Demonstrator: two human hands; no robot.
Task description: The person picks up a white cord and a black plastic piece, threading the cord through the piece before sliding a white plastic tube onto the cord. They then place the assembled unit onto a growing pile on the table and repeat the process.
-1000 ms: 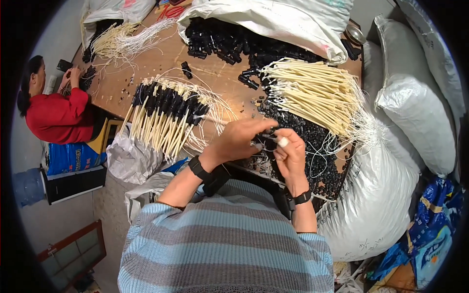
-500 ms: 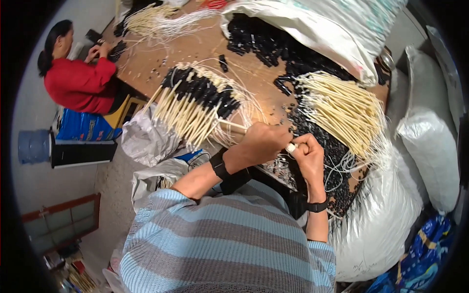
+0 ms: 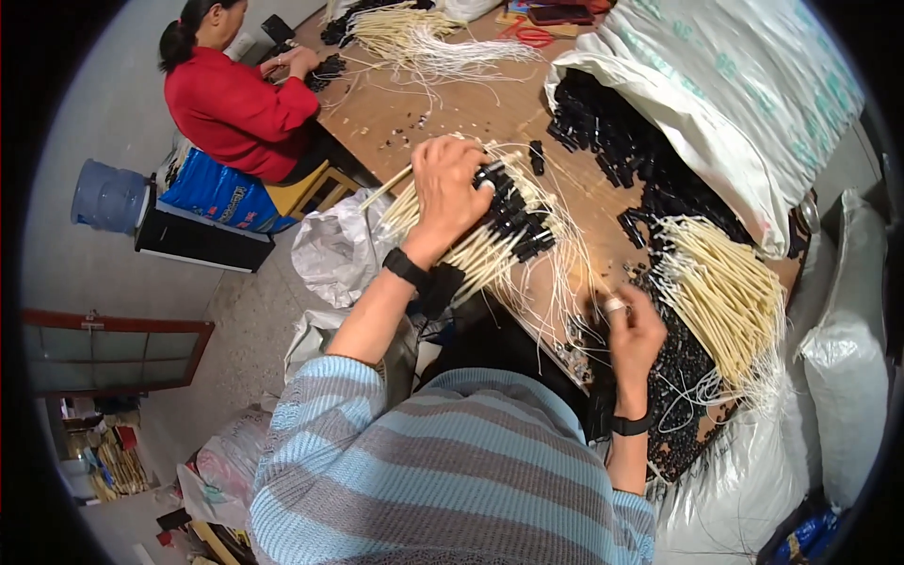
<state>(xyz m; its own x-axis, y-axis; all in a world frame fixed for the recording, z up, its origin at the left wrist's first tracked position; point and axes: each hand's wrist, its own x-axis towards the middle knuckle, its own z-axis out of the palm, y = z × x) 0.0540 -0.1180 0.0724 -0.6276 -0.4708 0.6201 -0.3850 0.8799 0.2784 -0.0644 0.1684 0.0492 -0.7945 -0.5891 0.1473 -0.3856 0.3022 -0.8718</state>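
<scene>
At the table's near edge lies a pile of cream sticks with black sleeves (image 3: pixel 508 221), thin white cords trailing from its far side. My left hand (image 3: pixel 444 193) rests over the pile, fingers together and bent round the sticks, thumb beside the black sleeves. My right hand (image 3: pixel 636 330) is apart from it, to the right, above the table edge. Its fingers are curled, with a white wrap (image 3: pixel 614 306) on one digit. Thin cords pass close to its fingertips, but whether it pinches one is too blurred to tell.
Many small black pieces (image 3: pixel 692 395) lie beside a bundle of cream sticks (image 3: pixel 720 292) at right. Black tubes (image 3: pixel 603 141) spill from a white sack (image 3: pixel 716 141). A person in red (image 3: pixel 240 113) works at the far left. White sacks (image 3: pixel 847 348) stand at right.
My left hand has left the right hand and moved up and left onto the pile. My right hand has shifted slightly right and down. The view has turned, so the surroundings appear displaced.
</scene>
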